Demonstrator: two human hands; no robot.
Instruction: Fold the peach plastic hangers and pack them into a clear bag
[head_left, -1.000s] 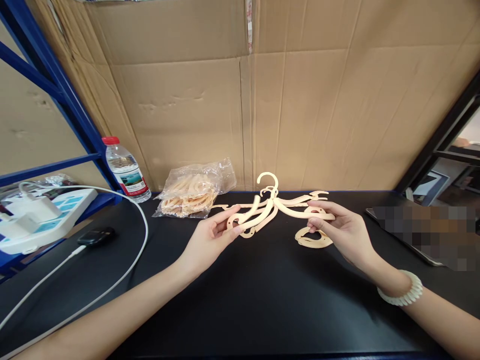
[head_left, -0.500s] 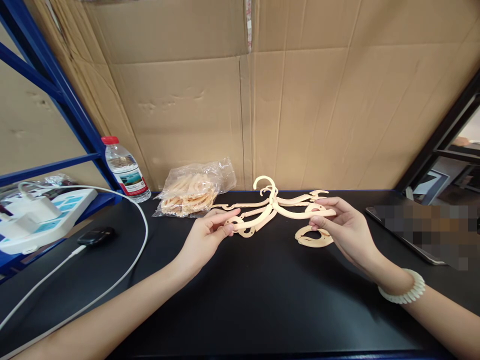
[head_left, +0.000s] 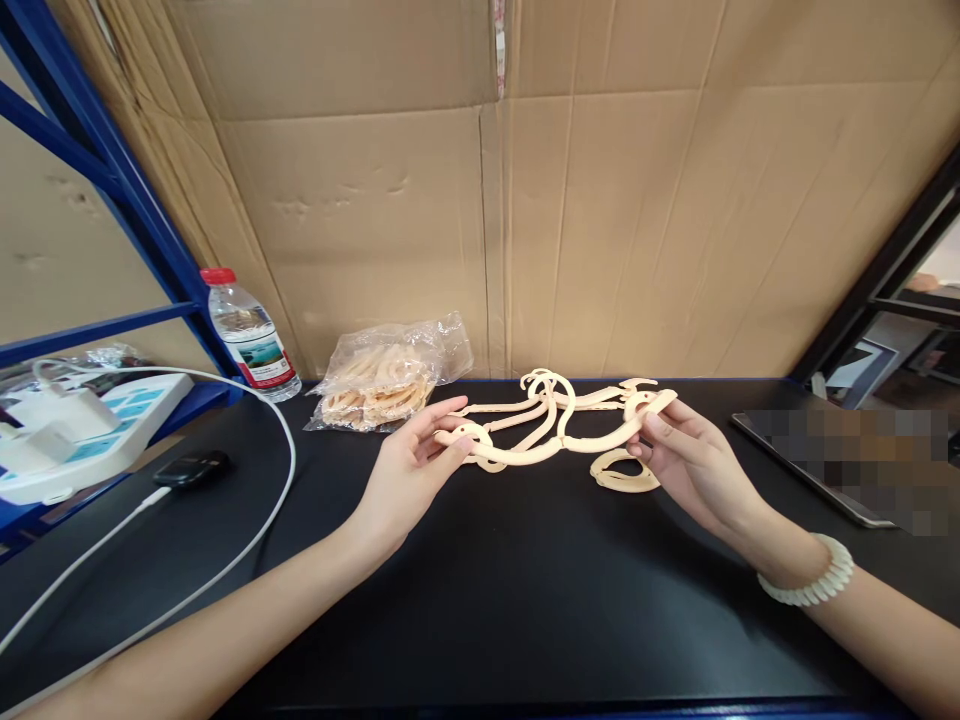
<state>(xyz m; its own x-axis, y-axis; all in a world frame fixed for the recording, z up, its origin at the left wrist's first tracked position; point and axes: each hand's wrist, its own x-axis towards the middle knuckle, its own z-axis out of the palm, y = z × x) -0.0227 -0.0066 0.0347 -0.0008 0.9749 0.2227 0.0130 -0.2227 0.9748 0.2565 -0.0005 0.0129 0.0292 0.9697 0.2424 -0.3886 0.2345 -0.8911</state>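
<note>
the matte black desk (head_left: 525, 600) runs back to a wall of creased brown cardboard (head_left: 420, 200), with a blue rack (head_left: 112, 170) at its left. toward the desk's far middle, a cream hanger (head_left: 555, 445) spans both hands. the left hand (head_left: 409, 470) has its grip pinched on one end and the right hand (head_left: 686, 460) on the other. a water bottle (head_left: 251, 335) and a clear bag of parts (head_left: 382, 380) sit by the wall.

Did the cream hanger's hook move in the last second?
Yes. The hanger's hook has dropped: it stood well above the table's back edge, and now lies about level with it.
</note>
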